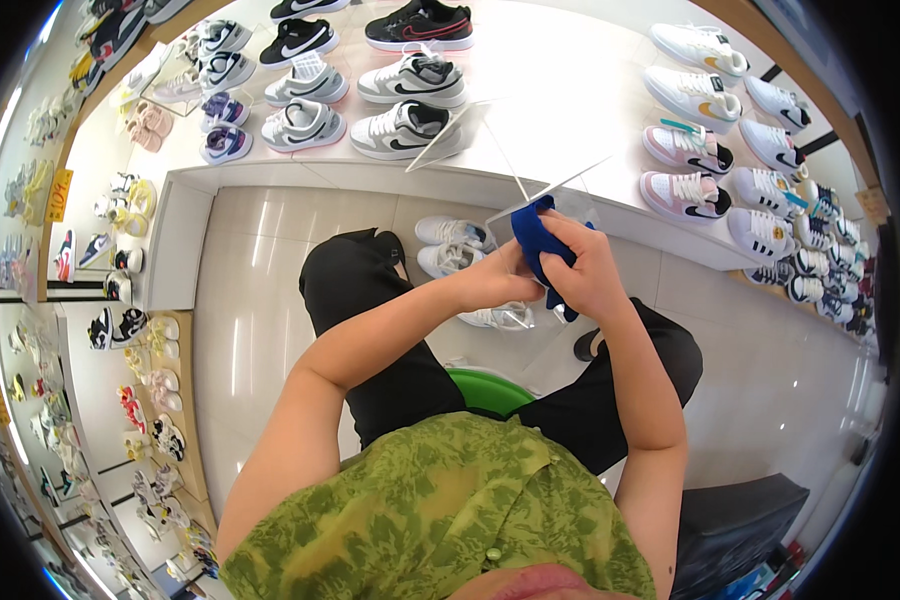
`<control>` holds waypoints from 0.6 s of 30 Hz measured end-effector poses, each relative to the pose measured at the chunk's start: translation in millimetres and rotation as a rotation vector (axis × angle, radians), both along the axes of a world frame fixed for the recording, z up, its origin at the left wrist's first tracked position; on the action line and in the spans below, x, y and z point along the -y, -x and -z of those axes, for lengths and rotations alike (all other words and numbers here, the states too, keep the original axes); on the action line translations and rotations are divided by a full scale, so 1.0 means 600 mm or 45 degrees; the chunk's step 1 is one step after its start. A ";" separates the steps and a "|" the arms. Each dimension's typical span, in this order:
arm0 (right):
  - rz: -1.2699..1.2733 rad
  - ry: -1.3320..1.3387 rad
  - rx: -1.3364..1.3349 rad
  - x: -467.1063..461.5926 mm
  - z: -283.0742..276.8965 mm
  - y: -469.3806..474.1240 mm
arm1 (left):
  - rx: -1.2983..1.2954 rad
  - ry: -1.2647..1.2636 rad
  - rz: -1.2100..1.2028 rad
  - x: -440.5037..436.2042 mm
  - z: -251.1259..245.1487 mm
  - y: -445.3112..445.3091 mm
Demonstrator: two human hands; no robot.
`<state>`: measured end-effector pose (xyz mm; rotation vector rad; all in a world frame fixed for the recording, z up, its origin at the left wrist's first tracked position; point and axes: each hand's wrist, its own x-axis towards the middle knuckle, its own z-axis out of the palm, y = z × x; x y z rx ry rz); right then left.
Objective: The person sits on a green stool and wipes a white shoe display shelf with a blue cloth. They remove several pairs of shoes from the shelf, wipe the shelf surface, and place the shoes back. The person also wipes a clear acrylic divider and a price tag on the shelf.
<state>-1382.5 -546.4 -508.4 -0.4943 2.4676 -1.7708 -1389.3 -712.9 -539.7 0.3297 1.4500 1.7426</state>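
Before me, above my knees, my left hand (504, 276) grips a bent piece of clear acrylic (504, 227), which looks like a shoe display stand. Its see-through panels rise past the front edge of the white shelf in this view, and their full outline is hard to make out. A blue cloth (541, 244) is bunched in my right hand (583, 262) and folded over the acrylic's edge. The two hands are close together, with the cloth between them. On the floor beneath lie white sneakers (450, 257), and another white shoe (499, 316) is partly hidden behind the acrylic.
The white display shelf (555, 97) ahead carries grey-and-black sneakers (401, 131) at left and pink-and-white sneakers (686, 196) at right. Racks of shoes (150, 375) line the left side. I sit on a green stool (491, 390). A black box-like object (742, 525) stands behind at right.
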 end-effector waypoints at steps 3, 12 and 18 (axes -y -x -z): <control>-0.070 0.024 0.006 0.002 -0.001 -0.001 | 0.054 0.045 -0.064 -0.005 0.007 -0.002; -0.317 0.447 0.489 -0.008 0.008 0.005 | 0.069 -0.074 0.154 -0.005 0.009 -0.010; -0.373 0.781 0.823 -0.014 0.013 0.007 | 0.035 -0.138 0.301 -0.010 -0.001 -0.014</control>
